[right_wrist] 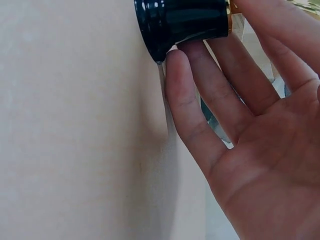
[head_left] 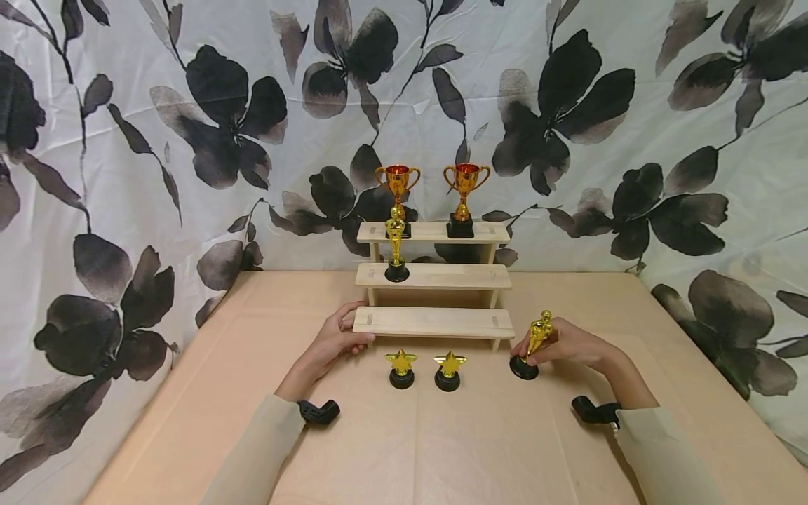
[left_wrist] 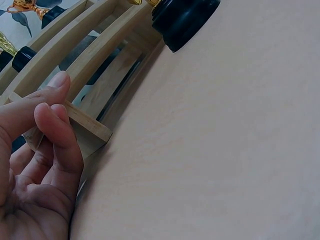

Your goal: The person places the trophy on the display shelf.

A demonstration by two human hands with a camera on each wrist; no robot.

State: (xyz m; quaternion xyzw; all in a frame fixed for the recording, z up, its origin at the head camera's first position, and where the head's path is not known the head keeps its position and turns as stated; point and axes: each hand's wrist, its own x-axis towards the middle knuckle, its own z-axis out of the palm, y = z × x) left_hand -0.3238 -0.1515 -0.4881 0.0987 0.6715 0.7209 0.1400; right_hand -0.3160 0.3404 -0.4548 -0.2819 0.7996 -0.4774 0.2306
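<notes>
My right hand [head_left: 571, 344] holds a gold figurine trophy [head_left: 539, 333] right of a three-step wooden stand [head_left: 435, 322]. The trophy leans slightly, its black base [right_wrist: 185, 22] low by the tabletop; I cannot tell whether it touches. My left hand [head_left: 334, 337] grips the left end of the lowest step, thumb in front and fingers behind in the head view. In the left wrist view, curled fingers [left_wrist: 62, 135] surround the wooden end. A matching figurine trophy [head_left: 395, 245] stands upright on the middle step's left. Two gold cup trophies [head_left: 398, 184] stand on the top step.
Two small star trophies [head_left: 400, 369] with black bases stand on the tabletop [head_left: 442, 449] in front of the stand. A floral cloth [head_left: 442, 91] hangs behind the table and along its sides. A black device [head_left: 318, 412] is strapped to each wrist.
</notes>
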